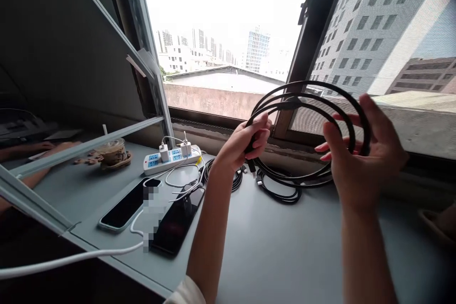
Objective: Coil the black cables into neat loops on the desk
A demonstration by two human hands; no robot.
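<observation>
A thick black cable (313,82) hangs in several loose loops above the table, between my two hands. My left hand (251,138) is closed round the left side of the loops, and a connector end dangles just below it. On the right side, my right hand (366,152) has the loops lying between its thumb and fingers, which curve about them. Behind and below the held loops, a smaller coiled black cable (281,197) rests on the table, with another black coil (237,180) to its left, partly hidden by my left forearm.
The grey table (270,251) runs under a window. A white power strip (171,159) with plugged chargers, two phones (124,206) and white cables lie left. Beyond a metal frame (92,145) are a cup (112,149) and another person's arms. A brown object (438,221) sits far right.
</observation>
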